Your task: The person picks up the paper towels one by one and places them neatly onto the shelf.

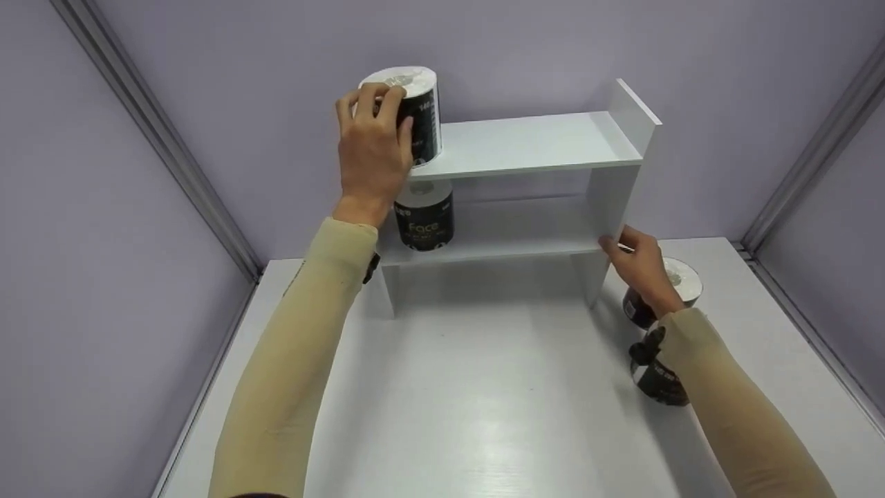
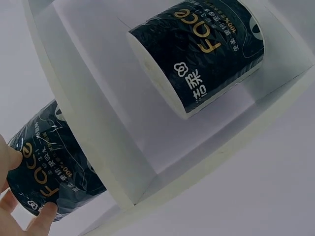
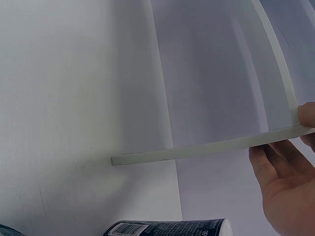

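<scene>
A person's left hand curls its fingers around a white paper roll in a black printed wrapper at the left end of the upper board of a white two-tier shelf unit. The right hand grips the unit's white right side panel near the lower board's front corner, thumb at the front and fingers on the outer face.

Directly below the held roll, a second black-wrapped roll with gold "Face" lettering stands upright on the left part of the lower board. To the right of the unit, two more rolls are on the glossy white desk — one upright roll with its white top showing, just behind the right wrist, and a nearer dark-wrapped roll, partly hidden by the beige right sleeve. A matching beige left sleeve covers the other arm — pale lavender walls rise behind.
</scene>
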`<state>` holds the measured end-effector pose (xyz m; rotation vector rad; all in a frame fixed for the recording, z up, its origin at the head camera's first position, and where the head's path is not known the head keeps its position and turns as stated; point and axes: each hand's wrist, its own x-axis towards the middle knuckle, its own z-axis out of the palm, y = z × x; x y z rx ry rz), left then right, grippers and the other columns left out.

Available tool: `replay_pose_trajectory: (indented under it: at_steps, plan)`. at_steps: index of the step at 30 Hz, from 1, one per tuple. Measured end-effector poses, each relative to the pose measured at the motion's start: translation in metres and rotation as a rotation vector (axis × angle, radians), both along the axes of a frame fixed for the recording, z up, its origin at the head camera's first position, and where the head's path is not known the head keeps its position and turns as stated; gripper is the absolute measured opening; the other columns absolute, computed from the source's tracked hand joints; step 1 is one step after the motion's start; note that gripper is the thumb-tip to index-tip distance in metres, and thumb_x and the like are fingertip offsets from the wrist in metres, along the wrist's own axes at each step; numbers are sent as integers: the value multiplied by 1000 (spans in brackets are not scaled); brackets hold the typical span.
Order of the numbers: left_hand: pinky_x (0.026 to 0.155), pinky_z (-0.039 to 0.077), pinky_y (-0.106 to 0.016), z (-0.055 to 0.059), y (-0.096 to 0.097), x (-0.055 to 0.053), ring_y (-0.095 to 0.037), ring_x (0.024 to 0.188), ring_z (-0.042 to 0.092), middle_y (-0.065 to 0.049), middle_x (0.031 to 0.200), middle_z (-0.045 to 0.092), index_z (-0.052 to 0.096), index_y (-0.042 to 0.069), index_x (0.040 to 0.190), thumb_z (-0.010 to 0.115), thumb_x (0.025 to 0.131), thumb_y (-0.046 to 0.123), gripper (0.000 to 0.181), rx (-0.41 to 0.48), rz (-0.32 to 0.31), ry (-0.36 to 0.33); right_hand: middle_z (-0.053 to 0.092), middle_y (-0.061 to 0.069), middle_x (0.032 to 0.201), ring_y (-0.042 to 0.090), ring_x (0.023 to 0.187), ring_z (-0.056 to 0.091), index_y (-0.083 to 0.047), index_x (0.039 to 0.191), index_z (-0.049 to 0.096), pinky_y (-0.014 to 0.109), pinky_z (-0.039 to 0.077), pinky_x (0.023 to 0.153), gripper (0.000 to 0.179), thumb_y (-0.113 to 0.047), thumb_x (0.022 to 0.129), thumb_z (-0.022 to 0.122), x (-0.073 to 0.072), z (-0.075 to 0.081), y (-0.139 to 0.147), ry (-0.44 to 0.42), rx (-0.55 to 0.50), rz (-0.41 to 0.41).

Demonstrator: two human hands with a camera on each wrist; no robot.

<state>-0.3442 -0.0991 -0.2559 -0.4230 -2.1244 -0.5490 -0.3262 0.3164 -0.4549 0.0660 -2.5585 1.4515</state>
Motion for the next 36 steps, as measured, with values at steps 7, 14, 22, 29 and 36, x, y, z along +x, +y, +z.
replay_pose_trajectory:
  at_steps: [7, 14, 22, 29, 36]
  plan:
    - [119, 43, -44, -1, 1, -8, -39, 134, 49, -15, 139, 63, 67, 5, 137, 64, 107, 20, 34, 2, 10, -7, 59, 25, 152, 44, 141, 57, -1, 154, 55, 56, 48, 117, 55, -32, 109, 59, 0, -2, -1, 23, -9, 6]
    - [122, 41, -40, -3, 1, -13, -37, 137, 48, -13, 140, 62, 67, 7, 139, 63, 109, 20, 34, -4, 26, -16, 54, 24, 157, 43, 145, 54, -3, 158, 50, 57, 47, 118, 57, -32, 109, 58, 0, -4, 0, 5, -15, 10]
    - [122, 42, -38, -1, 1, -11, -36, 139, 47, -12, 140, 62, 67, 8, 139, 62, 109, 21, 34, 13, 17, -36, 57, 26, 154, 44, 142, 57, -1, 156, 52, 57, 47, 118, 57, -33, 109, 59, -1, -2, -2, 2, -11, -5]
    - [123, 41, -40, -2, -4, -6, -37, 141, 45, -14, 144, 59, 65, 6, 143, 63, 108, 21, 38, -1, -31, -52, 55, 25, 156, 43, 144, 55, -1, 157, 51, 57, 46, 118, 57, -32, 109, 59, -1, -4, -1, 1, -17, 0]
    - [127, 38, -38, 1, -10, -1, -36, 148, 44, -14, 147, 59, 62, 7, 146, 66, 105, 18, 43, -55, -69, -75, 55, 24, 156, 43, 144, 55, -2, 157, 51, 58, 46, 118, 59, -35, 109, 59, 1, -1, 1, -1, -12, 1]
